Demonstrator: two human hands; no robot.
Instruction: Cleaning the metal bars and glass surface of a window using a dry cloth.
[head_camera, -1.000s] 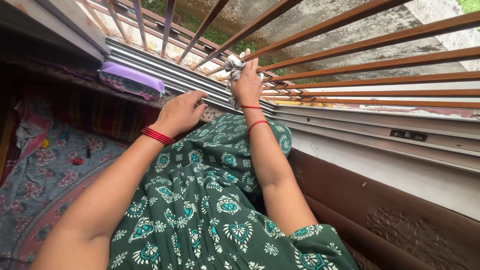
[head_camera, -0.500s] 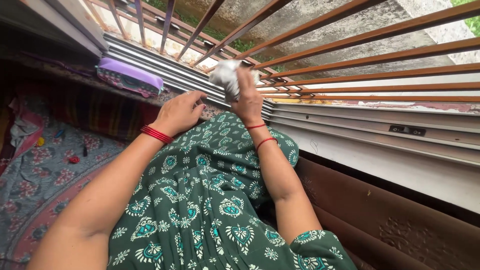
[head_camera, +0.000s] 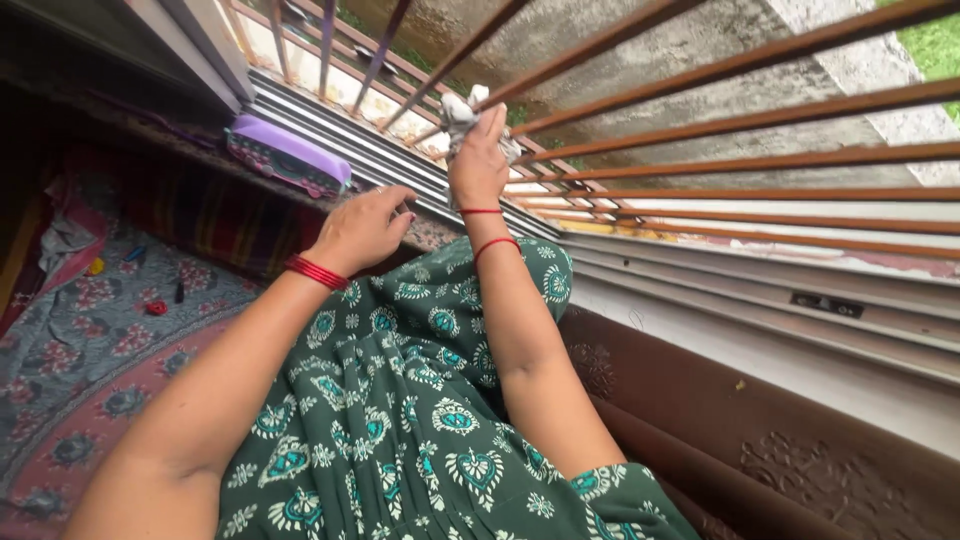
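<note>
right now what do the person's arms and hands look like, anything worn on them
Both arms are bare from the short sleeves down. The left hand has a stack of thin red bangles at the wrist. The right hand has red threads looped around the wrist in two places. The sleeve is dark green cloth printed with teal and white heart-shaped motifs. Any rings are too small to tell.

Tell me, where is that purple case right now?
The purple case lies on the window sill at upper left of the head view, beside the metal window track, left of the left hand.
</note>
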